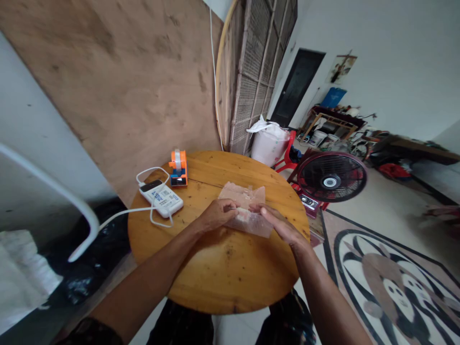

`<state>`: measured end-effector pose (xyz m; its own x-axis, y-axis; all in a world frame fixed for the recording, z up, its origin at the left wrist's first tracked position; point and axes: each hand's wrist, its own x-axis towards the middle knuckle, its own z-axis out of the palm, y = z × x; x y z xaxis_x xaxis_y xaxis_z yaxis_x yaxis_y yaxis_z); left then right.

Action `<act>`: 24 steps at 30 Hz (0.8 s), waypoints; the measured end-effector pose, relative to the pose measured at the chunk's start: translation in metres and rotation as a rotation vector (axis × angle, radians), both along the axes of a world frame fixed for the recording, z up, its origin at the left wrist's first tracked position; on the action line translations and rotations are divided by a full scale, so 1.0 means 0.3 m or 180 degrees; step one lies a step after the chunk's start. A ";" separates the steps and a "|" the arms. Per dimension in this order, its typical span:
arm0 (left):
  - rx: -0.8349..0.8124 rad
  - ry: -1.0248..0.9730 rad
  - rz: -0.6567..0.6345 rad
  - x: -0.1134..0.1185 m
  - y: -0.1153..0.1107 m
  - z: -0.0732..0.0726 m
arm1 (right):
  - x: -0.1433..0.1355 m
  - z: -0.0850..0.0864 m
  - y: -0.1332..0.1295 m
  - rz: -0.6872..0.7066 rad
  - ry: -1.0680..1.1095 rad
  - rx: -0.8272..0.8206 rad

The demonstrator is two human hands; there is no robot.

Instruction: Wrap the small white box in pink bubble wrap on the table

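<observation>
A translucent, crinkled plastic sheet [255,227], which looks like bubble wrap, lies spread on the round wooden table [230,263]. Near its middle is a small whitish piece [243,214], partly covered by my fingers; its kind is too small to tell. My left hand [220,214] pinches the plastic at the left end of this piece, thumb against curled fingers. From the right, my right hand [278,223] holds the plastic near the other end, its fingers fairly straight and the thumb close to them.
An orange and blue tape dispenser [178,167] stands at the table's back left. Beside it lies a white device [161,199] with a looping white cable. A fan [330,179], a red chair [287,155] and a white sack [269,141] stand beyond the table's right side.
</observation>
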<state>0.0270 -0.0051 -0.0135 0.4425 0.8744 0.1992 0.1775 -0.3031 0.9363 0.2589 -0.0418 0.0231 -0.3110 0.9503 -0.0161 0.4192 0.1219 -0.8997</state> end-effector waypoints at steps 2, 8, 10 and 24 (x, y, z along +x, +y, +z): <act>0.0047 0.0044 0.0117 0.007 0.003 -0.007 | 0.005 -0.002 -0.001 0.0149 0.0060 -0.0103; 0.0144 0.0047 0.0311 0.023 0.012 -0.028 | -0.046 -0.078 0.028 -0.0222 0.0338 -0.0169; 0.0120 0.0070 0.0332 0.025 0.014 -0.032 | -0.057 -0.100 0.038 -0.0343 0.0534 -0.0185; 0.0007 -0.0049 0.0163 0.024 0.024 -0.043 | -0.051 -0.126 0.019 -0.0748 0.0873 -0.0290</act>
<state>0.0342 0.0020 -0.0265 0.3939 0.8954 0.2077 0.1783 -0.2961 0.9384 0.2435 -0.0360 -0.0148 -0.0892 0.9947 -0.0504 0.1681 -0.0348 -0.9851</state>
